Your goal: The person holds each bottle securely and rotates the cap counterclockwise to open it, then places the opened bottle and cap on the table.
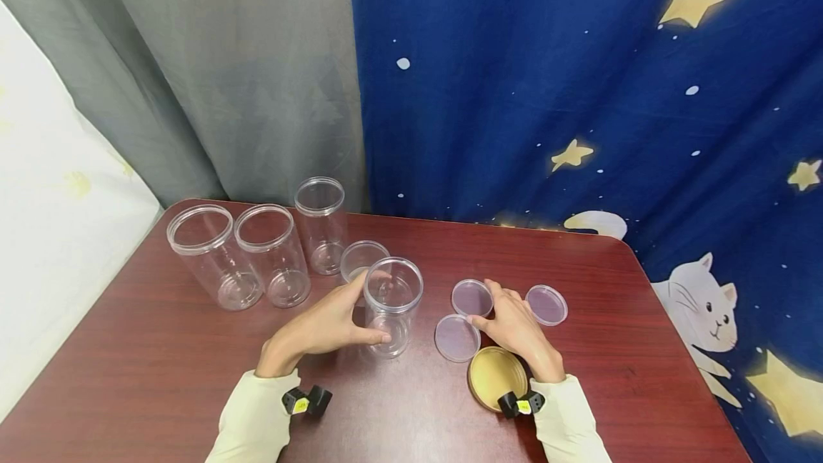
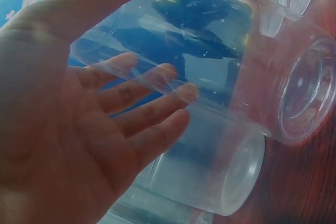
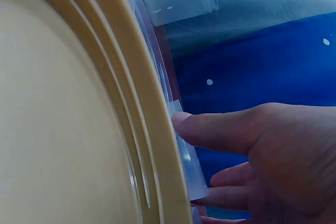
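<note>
In the head view my left hand [image 1: 328, 321] is spread around a clear plastic jar [image 1: 393, 316], thumb in front and fingers behind. The left wrist view shows those fingers fairly straight, their tips at the jar's wall [image 2: 205, 51] and the palm apart from it. The jar stands upright without a lid. My right hand [image 1: 514, 320] pinches a clear round lid [image 1: 471, 298] at its edges, thumb at the near side and fingers at the far right side. In the right wrist view the thumb touches the rim of this lid [image 3: 191, 166]; the fingertips are partly hidden.
Clear open jars [image 1: 273, 256] stand at the back left, and a smaller clear container [image 1: 363, 256] is just behind my left hand. Two more clear lids [image 1: 458, 338] lie around my right hand. A gold-coloured lid [image 1: 496, 376] lies near the right wrist. Curtains hang behind the table [image 1: 347, 406].
</note>
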`<move>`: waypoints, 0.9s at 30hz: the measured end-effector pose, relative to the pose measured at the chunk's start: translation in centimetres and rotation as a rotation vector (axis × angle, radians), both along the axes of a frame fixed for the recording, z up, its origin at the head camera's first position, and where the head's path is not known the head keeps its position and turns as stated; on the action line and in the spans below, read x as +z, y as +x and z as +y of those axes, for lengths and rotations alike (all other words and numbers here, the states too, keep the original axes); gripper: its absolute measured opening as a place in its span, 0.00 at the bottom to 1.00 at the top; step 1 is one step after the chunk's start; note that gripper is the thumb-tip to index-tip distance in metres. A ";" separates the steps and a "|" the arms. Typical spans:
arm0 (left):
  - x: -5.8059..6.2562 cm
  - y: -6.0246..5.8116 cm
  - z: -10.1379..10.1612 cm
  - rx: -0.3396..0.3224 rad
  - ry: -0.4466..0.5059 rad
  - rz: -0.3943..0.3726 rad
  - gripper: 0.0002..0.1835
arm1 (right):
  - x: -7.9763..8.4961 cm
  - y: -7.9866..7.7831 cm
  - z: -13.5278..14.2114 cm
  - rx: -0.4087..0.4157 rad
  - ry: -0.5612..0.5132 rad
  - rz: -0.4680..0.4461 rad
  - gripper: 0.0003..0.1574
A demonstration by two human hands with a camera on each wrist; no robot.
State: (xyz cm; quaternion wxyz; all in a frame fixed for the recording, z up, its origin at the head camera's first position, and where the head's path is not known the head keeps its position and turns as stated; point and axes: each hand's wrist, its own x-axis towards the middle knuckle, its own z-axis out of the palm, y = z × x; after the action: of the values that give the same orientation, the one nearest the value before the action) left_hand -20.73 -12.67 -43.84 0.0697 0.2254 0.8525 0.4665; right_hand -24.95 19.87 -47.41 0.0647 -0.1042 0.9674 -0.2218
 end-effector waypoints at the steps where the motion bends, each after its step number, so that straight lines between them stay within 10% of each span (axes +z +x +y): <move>1: 0.0 0.0 0.0 -0.002 -0.006 0.002 0.45 | 0.0 0.0 0.0 0.000 0.001 -0.001 0.50; 20: 0.5 0.7 -0.5 0.014 -0.013 0.018 0.53 | 0.0 0.3 -0.2 -0.003 -0.022 -0.016 0.50; 27: 2.8 2.8 -1.8 0.109 -0.128 0.165 0.48 | 0.7 1.1 0.0 -0.014 -0.085 -0.003 0.49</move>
State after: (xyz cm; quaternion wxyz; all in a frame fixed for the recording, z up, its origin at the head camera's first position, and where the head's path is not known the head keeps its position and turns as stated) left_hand -17.94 -14.47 -41.06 -0.0117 0.2114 0.8943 0.3941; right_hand -23.80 19.87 -46.68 0.0600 -0.0995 0.9577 -0.2634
